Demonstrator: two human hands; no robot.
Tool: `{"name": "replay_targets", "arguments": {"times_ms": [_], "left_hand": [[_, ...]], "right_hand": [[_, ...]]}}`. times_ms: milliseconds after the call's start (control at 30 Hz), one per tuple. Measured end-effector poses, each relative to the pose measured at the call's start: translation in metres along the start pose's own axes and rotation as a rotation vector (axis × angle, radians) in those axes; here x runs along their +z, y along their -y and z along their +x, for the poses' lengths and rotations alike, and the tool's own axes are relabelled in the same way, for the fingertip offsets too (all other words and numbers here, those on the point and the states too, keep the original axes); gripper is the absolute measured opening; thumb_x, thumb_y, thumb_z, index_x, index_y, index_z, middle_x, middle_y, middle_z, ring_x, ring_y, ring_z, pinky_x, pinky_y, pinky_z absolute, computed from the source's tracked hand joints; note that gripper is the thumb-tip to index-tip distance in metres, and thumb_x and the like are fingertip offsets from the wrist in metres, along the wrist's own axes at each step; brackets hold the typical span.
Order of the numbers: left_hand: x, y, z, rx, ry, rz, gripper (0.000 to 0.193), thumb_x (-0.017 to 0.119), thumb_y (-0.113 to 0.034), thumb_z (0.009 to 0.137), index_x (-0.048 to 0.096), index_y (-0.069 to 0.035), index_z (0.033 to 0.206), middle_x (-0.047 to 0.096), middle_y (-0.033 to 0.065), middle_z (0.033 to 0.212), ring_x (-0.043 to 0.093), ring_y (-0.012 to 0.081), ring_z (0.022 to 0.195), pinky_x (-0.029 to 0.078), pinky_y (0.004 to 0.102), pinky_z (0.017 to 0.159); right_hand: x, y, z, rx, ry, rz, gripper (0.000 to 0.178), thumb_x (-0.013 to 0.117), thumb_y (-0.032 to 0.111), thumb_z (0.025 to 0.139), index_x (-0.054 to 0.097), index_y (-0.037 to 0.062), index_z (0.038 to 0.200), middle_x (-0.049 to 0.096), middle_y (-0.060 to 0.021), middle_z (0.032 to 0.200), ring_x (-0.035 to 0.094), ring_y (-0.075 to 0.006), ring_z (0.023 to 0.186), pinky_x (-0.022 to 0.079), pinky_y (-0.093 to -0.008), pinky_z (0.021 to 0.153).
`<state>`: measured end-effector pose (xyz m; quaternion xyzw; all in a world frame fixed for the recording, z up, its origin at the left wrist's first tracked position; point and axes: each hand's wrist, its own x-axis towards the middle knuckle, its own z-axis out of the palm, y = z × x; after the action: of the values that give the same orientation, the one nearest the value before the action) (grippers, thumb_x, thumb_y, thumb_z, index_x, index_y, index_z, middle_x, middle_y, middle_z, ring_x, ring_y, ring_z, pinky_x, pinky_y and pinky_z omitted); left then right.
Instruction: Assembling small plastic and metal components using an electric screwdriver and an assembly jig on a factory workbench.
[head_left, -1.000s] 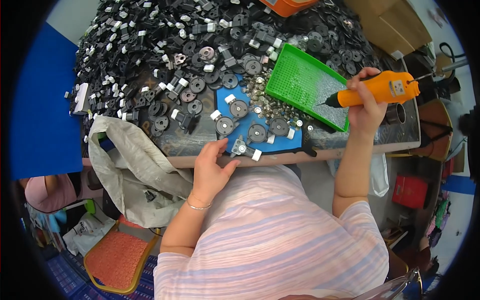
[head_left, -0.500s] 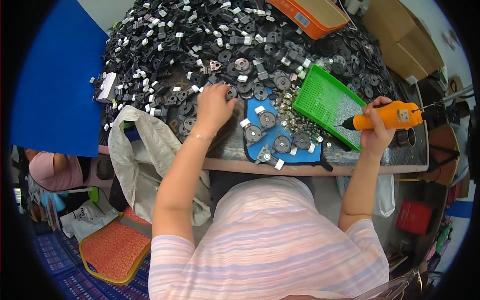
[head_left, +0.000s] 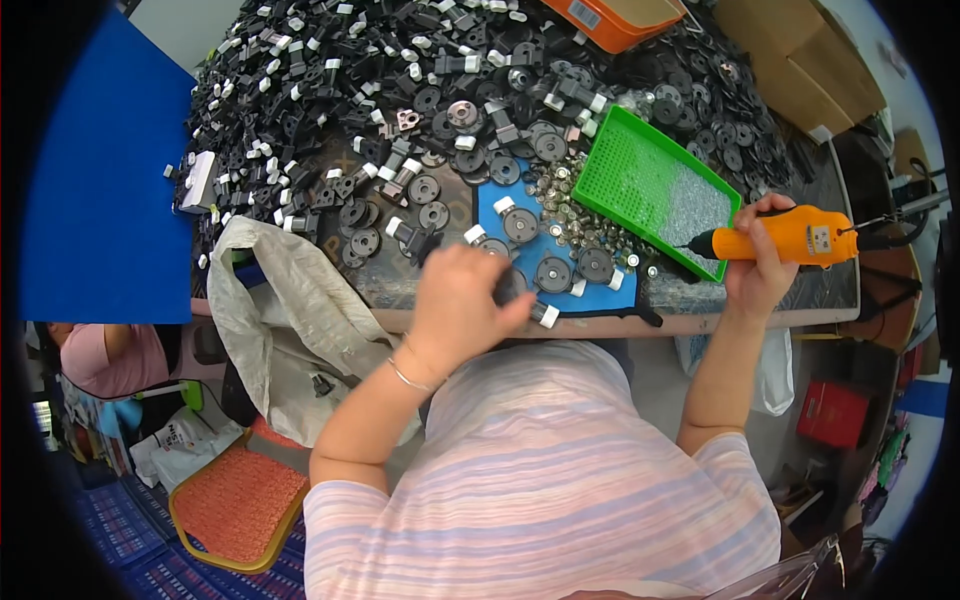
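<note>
In my right hand (head_left: 762,262) is an orange electric screwdriver (head_left: 790,238), held level with its black nose pointing left. Its thin bit reaches over the near right part of a green tray (head_left: 625,205) that holds small shiny screws. My left hand (head_left: 458,305) is curled at the table's front edge, blurred, with a dark round disc (head_left: 512,287) between thumb and fingers. Beside it on a blue mat (head_left: 612,298) lie several round black wheel parts with white tips, one wheel part (head_left: 520,225) near the top. A black piece with a white end (head_left: 412,238) lies just beyond my left hand.
A big heap of black and white parts (head_left: 300,110) covers the table's far left. Small metal fittings (head_left: 565,215) lie between mat and tray. An orange bin (head_left: 625,25) and cardboard box (head_left: 800,65) stand behind. A whitish sack (head_left: 270,320) hangs at the front left.
My left hand has come back from the parts pile toward the table's front edge, now with a dark disc in it. The screwdriver stays over the tray. The view has shifted slightly.
</note>
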<state>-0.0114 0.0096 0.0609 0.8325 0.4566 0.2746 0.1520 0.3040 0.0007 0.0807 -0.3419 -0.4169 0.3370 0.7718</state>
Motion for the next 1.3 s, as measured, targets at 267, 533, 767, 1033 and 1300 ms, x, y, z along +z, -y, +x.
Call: {"name": "replay_targets", "arguments": {"times_ms": [267, 533, 767, 1033, 1300], "left_hand": [[0.034, -0.016, -0.026, -0.057, -0.042, 0.087, 0.040, 0.078, -0.029, 0.063, 0.064, 0.000, 0.087, 0.063, 0.0107, 0.079, 0.056, 0.0282, 0.075, 0.044, 0.0368, 0.071], [0.038, -0.009, -0.032, -0.112, -0.087, -0.015, 0.045, 0.077, -0.032, 0.066, 0.061, 0.001, 0.091, 0.061, 0.0127, 0.083, 0.056, 0.0299, 0.080, 0.045, 0.0380, 0.072], [0.041, -0.020, -0.031, -0.147, -0.024, 0.109, 0.044, 0.078, -0.034, 0.065, 0.061, 0.000, 0.087, 0.058, 0.0112, 0.076, 0.055, 0.0293, 0.073, 0.045, 0.0385, 0.065], [0.049, -0.020, -0.044, -0.217, -0.034, -0.003, 0.051, 0.075, -0.032, 0.071, 0.060, 0.004, 0.103, 0.060, 0.0117, 0.085, 0.055, 0.0304, 0.079, 0.047, 0.0383, 0.070], [0.054, -0.011, -0.036, -0.185, -0.035, -0.124, 0.053, 0.076, -0.024, 0.071, 0.057, 0.007, 0.110, 0.060, 0.0170, 0.097, 0.055, 0.0324, 0.087, 0.046, 0.0384, 0.076]], "right_hand": [[0.006, 0.001, -0.003, -0.028, 0.117, -0.046, 0.037, 0.060, -0.005, 0.079, 0.051, 0.0043, 0.113, 0.049, -0.0088, 0.102, 0.052, -0.0172, 0.084, 0.040, -0.0335, 0.080], [0.005, 0.003, -0.001, -0.027, 0.078, 0.005, 0.038, 0.062, -0.005, 0.077, 0.050, 0.0018, 0.112, 0.050, -0.0097, 0.100, 0.054, -0.0183, 0.082, 0.042, -0.0335, 0.078], [0.017, 0.001, 0.007, -0.049, 0.077, 0.090, 0.039, 0.061, -0.009, 0.075, 0.050, -0.0013, 0.111, 0.051, -0.0110, 0.098, 0.055, -0.0193, 0.080, 0.045, -0.0329, 0.076], [0.037, -0.017, 0.013, -0.070, 0.080, 0.127, 0.036, 0.061, -0.011, 0.072, 0.051, -0.0003, 0.105, 0.053, -0.0112, 0.094, 0.056, -0.0183, 0.076, 0.047, -0.0306, 0.069], [0.051, -0.050, 0.021, -0.106, 0.138, -0.024, 0.024, 0.062, -0.006, 0.076, 0.052, 0.0011, 0.097, 0.057, -0.0088, 0.088, 0.058, -0.0124, 0.067, 0.050, -0.0243, 0.062]]}}
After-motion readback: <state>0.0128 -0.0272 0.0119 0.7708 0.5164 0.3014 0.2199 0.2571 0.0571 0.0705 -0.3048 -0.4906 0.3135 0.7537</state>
